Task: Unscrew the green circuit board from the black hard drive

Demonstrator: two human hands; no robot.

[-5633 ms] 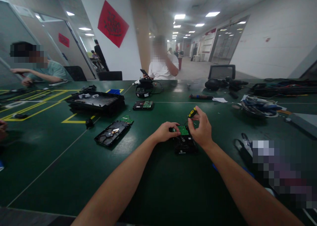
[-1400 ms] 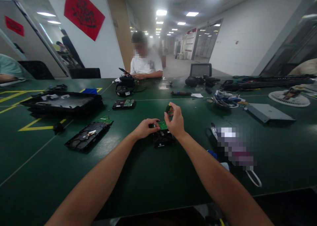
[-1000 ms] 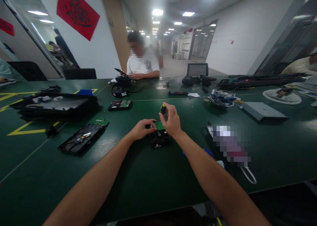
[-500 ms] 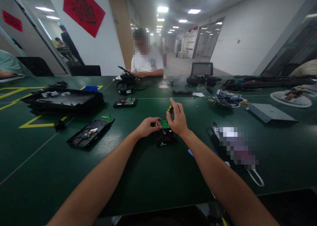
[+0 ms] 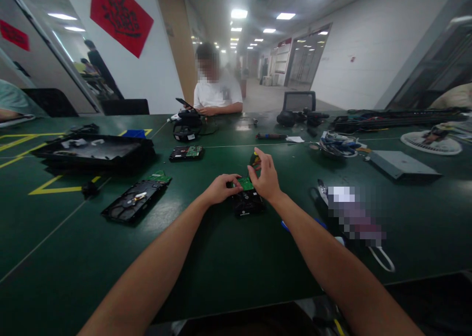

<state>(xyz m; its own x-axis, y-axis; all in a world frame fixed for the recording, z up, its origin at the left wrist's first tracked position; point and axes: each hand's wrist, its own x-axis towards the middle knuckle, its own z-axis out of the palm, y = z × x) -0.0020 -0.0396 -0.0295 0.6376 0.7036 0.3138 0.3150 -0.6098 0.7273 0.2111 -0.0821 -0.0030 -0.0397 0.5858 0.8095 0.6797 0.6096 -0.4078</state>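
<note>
A black hard drive (image 5: 248,206) with a green circuit board (image 5: 246,182) lies on the table in front of me. My left hand (image 5: 221,188) grips its left side, thumb and fingertips bent against the board's edge. Over the right side, my right hand (image 5: 267,179) pinches a small screwdriver (image 5: 254,159) with a black and yellow handle between thumb and fingers. The screwdriver's tip is hidden behind the hand.
On the left lie an opened drive casing (image 5: 136,198), a black tray (image 5: 96,152) and another drive (image 5: 186,153). To the right are a silver metal box (image 5: 403,165), a bowl of cables (image 5: 337,144) and a pixelated object (image 5: 356,213). A person (image 5: 218,93) sits opposite.
The screwdriver handle has turned in my right hand's fingers, showing less yellow. My left hand stays on the hard drive. The whole view has shifted slightly.
</note>
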